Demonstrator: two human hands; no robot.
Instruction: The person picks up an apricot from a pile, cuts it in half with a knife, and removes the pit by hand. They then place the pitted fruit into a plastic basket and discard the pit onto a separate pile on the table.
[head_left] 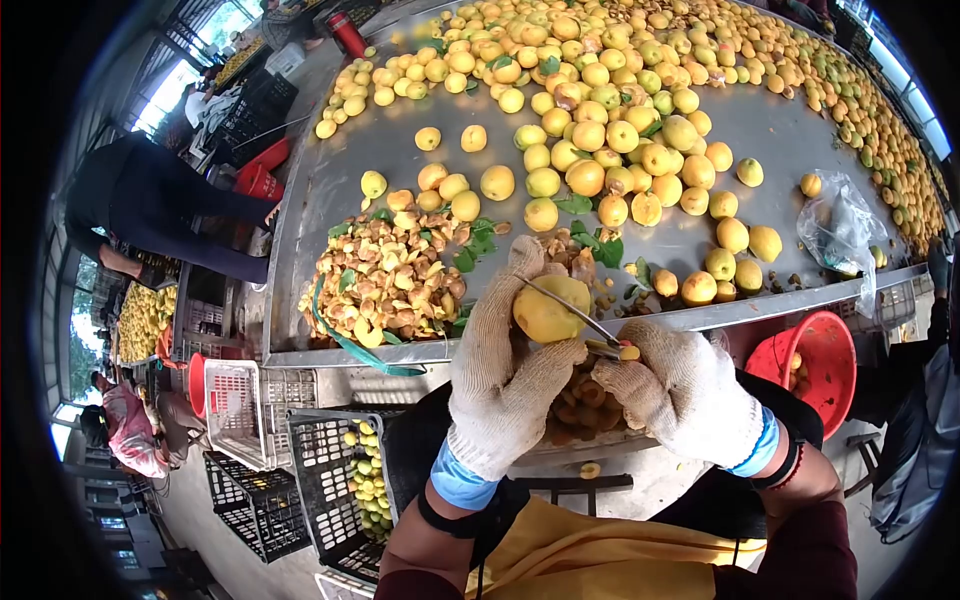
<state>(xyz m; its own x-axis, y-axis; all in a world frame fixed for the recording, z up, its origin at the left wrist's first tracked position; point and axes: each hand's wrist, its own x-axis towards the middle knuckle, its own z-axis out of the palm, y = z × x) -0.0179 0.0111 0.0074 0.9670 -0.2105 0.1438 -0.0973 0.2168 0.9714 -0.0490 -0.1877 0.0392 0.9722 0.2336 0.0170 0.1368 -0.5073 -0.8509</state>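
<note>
My left hand (495, 370), in a knitted white glove, closes around a yellow apricot (553, 308) above the table's front edge. My right hand (690, 395), gloved the same way, grips a small knife (603, 333) whose thin blade lies across the apricot. The handle is mostly covered by my fingers. Just left of my hands, a heap of cut apricot pieces (385, 275) rests on the metal table (390, 150). Below my hands, a container with more cut pieces (583, 408) shows partly between my arms.
Many whole apricots (600, 100) cover the table's far side. A plastic bag (842, 228) lies near its right front. A red bucket (815, 365) stands below right; black crates (335, 480) and a white crate (235, 410) stand below left. Another person (150, 200) bends over at left.
</note>
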